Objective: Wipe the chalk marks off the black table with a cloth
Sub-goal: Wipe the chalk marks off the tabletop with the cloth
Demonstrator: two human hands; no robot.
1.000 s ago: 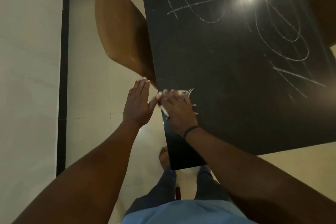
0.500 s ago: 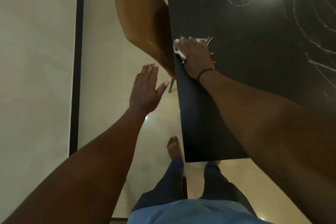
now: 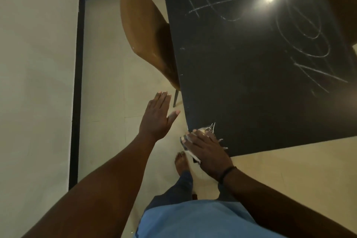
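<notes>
The right hand [image 3: 207, 148] has drawn the frayed cloth [image 3: 202, 133] back down the table's left edge to the near corner, fingers flat and pressing it there, while the left hand [image 3: 156, 117] hovers open and empty off the black table [image 3: 241, 83]; this strip looks clean, but the far chalk marks [image 3: 303, 36] remain, beside the brown chair [image 3: 146, 31]

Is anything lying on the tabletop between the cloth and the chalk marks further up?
Nothing visible. The right hand presses the frayed pale cloth at the near left corner of the glossy black table; bare tabletop runs from there to the white chalk scribbles. The brown chair stands off to the side.
</notes>
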